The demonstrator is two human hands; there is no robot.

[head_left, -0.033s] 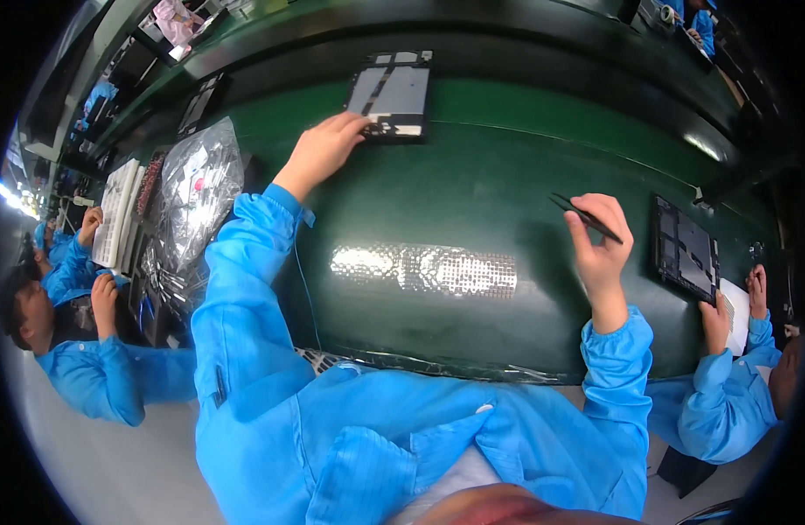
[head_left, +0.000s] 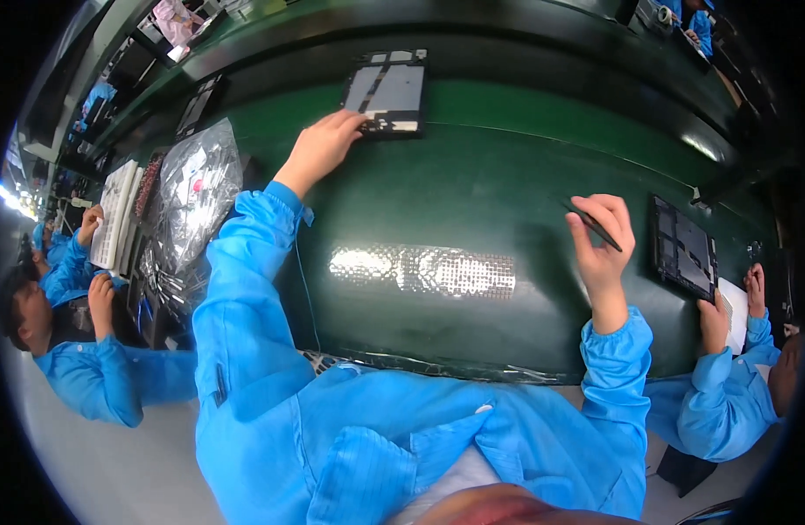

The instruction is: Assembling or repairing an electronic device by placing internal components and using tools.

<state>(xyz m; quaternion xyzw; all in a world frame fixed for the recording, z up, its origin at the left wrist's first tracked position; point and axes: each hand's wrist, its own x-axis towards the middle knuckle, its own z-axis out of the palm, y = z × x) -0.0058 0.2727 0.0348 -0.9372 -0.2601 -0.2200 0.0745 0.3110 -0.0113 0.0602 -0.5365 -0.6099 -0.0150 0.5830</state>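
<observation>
At the far side of the green bench lies a flat black tablet-like device (head_left: pixel 386 87), its inside showing grey panels and a dark diagonal strip. My left hand (head_left: pixel 322 147) has its fingers closed at the device's near left corner; the fingertips are partly hidden there. Over the right part of the bench my right hand (head_left: pixel 605 245) is raised, holding black tweezers (head_left: pixel 602 229) between thumb and fingers. The tips of the tweezers are hard to make out against the dark surface.
A shiny perforated strip (head_left: pixel 424 272) lies mid-bench. To the left are a clear plastic bag (head_left: pixel 197 197) of small parts and white trays (head_left: pixel 115 214). A co-worker's hand (head_left: pixel 711 322) holds a similar device (head_left: pixel 685 249) at right; another person (head_left: pixel 96 350) sits at left.
The device and my left hand have shifted slightly away and to the left. The tweezers have tilted more steeply in my right hand.
</observation>
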